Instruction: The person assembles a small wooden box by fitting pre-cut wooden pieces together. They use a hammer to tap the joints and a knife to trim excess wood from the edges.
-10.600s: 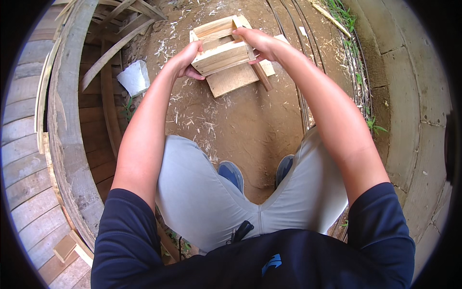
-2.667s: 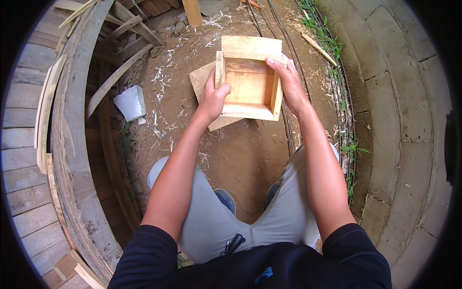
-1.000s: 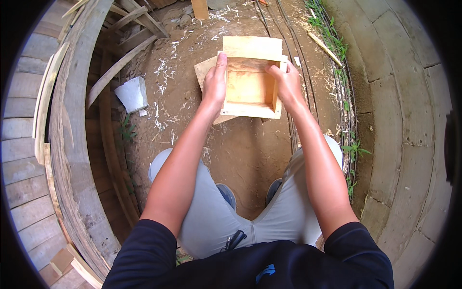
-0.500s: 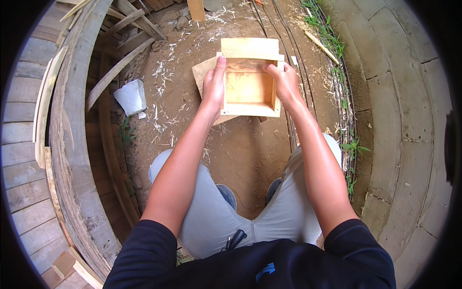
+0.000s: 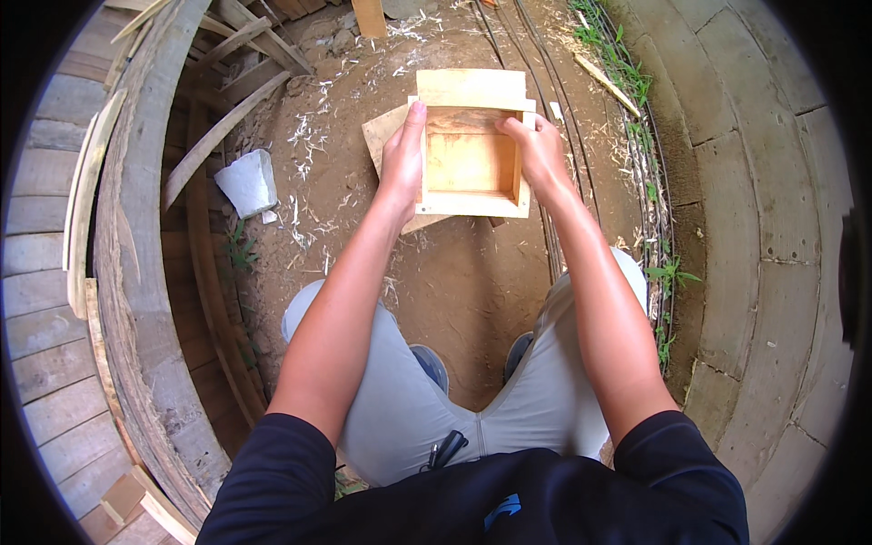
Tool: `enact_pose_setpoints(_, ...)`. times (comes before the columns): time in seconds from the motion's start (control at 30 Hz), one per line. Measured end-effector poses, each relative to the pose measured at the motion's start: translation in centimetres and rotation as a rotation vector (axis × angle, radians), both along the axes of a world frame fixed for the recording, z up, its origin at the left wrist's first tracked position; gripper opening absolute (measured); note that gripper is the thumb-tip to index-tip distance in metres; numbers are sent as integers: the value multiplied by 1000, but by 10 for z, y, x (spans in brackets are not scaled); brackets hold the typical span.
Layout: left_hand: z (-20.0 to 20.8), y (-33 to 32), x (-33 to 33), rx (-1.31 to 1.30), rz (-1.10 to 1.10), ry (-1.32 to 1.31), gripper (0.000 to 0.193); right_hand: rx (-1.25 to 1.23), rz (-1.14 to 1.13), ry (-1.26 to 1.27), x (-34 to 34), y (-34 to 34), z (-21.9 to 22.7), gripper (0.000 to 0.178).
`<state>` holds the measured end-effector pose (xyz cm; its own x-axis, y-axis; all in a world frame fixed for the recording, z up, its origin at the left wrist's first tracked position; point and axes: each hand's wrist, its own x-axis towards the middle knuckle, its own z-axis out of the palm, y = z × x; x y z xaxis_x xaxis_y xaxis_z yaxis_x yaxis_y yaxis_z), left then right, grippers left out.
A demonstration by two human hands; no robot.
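pale open-topped square wooden box [image 5: 470,154] sits low over the brown dirt ground [image 5: 454,282] in front of your knees, held between both of your hands, with its hollow facing up at you. around it, going from big to small: curved grey weathered timber planks [image 5: 127,272] sweep down your left side, grey stone paving slabs [image 5: 754,209] run along your right, and a flat pale wooden board [image 5: 386,136] lies under the box's left corner. a small whitish crumpled bag [image 5: 247,182] rests on the dirt well apart to the left, and pale wood shavings [image 5: 309,136] are scattered about.

your left hand [image 5: 401,168] presses flat against the box's left wall, fingers stretched along it, thumb side toward the rim. your right hand [image 5: 542,159] clasps the right wall, fingers curled over the top edge.

by the look of it, the box is stiff and fairly light, thin-walled, rough rather than slippery. its joints may be the weak spot, so squeeze evenly on opposite walls near the corners, as you do now, not on one thin panel alone.
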<state>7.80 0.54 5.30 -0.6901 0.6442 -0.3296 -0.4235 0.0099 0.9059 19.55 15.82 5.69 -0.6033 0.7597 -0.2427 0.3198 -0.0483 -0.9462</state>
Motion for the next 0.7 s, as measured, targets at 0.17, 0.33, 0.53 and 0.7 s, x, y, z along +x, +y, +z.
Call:
enact_pose_setpoints(0.17, 6, 2, 4, -16, 1, -16, 73, 7, -6, 15, 1, 2, -5, 37)
enact_pose_setpoints(0.33, 1, -1, 1, 23, -4, -4, 74, -3, 9, 32, 0, -2, 0, 38)
enact_pose_setpoints(0.53, 20, 1, 11, 115, 36, -33, 78, 24, 6, 28, 1, 3, -5, 39)
enact_pose_setpoints(0.7, 11, -1, 0, -19, -37, 235, 84, 52, 21, 28, 3, 1, 2, 41)
